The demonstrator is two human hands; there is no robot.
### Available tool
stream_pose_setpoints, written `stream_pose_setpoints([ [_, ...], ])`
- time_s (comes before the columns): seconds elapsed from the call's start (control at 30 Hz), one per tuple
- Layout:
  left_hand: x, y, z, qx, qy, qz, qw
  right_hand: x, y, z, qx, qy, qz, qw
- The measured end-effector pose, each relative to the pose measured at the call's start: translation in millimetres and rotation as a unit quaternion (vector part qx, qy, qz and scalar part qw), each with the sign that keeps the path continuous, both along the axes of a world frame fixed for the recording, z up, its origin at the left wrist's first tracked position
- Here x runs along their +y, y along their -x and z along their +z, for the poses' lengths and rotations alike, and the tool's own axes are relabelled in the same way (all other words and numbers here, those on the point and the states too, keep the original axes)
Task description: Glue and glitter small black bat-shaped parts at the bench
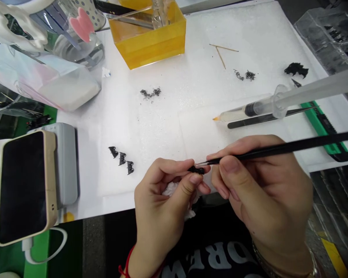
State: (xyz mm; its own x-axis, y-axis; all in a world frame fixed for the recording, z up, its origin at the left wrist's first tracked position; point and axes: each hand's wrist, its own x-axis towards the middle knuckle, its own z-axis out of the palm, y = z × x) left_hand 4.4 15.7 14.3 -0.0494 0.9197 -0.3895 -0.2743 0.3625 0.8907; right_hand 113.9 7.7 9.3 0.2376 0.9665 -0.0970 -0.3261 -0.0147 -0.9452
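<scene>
My left hand [165, 204] is closed, pinching a small black part [196, 170] between thumb and fingertips. A crumpled white tissue [170, 189] is tucked in the same palm. My right hand [261, 200] grips black tweezers [266, 150] near their front end, and the thin pale tips meet or nearly meet the top of the black part; exact contact is too small to tell. Left of my hands, three small black pieces [122, 158] stand in a slanting row on the white sheet [156, 131].
Beyond lie tiny black bits [150, 92], a syringe [243, 112], other tweezers [252, 121], a green cutter [321, 127], toothpicks [220, 54] and a yellow box [156, 46]. At left a phone [24, 185] leans against a grey block [66, 162]; a clear plastic case [316, 23] sits far right.
</scene>
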Motion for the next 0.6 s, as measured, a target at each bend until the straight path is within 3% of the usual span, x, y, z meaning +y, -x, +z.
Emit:
stream_pose_setpoints([
  [0.43,2,5,-1.9,-0.075,0.010,0.001,0.997,-5,-1,-14.8,-0.136,-0.188,-0.021,0.973],
  [0.6,1,4,-0.7,-0.067,0.008,0.000,0.998,-3,-3,-16.3,-0.137,-0.183,-0.021,0.973],
])
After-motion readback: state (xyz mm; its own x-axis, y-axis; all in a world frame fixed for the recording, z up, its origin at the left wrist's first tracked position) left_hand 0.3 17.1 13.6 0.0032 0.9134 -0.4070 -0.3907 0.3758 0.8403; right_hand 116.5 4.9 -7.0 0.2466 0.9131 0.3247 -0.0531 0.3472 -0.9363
